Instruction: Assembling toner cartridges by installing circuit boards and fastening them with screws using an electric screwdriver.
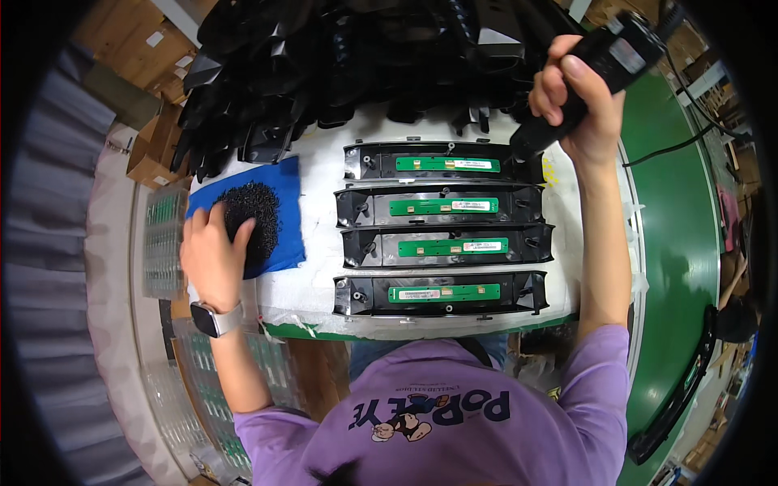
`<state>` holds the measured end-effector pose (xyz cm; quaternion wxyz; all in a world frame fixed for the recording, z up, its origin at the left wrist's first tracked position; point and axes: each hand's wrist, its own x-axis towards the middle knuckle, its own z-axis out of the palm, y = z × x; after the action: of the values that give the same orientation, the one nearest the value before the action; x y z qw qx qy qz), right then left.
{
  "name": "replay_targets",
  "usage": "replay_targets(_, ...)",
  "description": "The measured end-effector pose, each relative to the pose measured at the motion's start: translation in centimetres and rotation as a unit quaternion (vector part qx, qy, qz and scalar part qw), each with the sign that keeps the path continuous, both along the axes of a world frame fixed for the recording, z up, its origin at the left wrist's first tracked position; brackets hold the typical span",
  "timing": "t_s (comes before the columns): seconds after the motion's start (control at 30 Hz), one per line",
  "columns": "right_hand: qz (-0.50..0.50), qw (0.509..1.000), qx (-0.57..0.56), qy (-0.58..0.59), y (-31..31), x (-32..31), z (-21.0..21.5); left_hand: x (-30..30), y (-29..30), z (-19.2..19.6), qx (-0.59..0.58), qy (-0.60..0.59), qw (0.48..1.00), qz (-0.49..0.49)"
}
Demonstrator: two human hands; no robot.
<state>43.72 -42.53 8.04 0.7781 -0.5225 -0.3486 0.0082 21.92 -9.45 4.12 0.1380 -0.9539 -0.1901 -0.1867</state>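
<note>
Left hand (pixel 212 253) flat on screw pile (pixel 253 217); right hand (pixel 577 104) (raised) grips screwdriver (pixel 596 69).

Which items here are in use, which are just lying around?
In use: electric screwdriver in right hand; screw pile on blue cloth under left hand; four black panels with green circuit boards.
Idle: stacked black housings; cardboard boxes; green conveyor.

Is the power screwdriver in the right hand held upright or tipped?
Tipped. The right hand grips the black power screwdriver on a slant, its tip down-left at the right end of the top black housing.
</note>
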Motion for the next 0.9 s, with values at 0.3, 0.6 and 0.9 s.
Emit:
replay_targets(0.3, -0.058, 0.997, -0.056, -0.003, 1.3, 0.1, -1.1, -0.9, 3.5, -2.4, -0.211, 0.0, 0.977, -0.041)
replay_targets(0.6, -0.081, 0.995, -0.064, -0.001, 1.4, 0.1, -1.2, -0.4, 2.5, -2.5, -0.348, -0.122, 0.929, -0.026)
replay_targets(0.9, -0.082, 0.993, -0.087, 0.002, 1.4, 0.0, -1.6, 3.7, -1.9, -2.7, -0.607, -0.113, 0.759, -0.206)
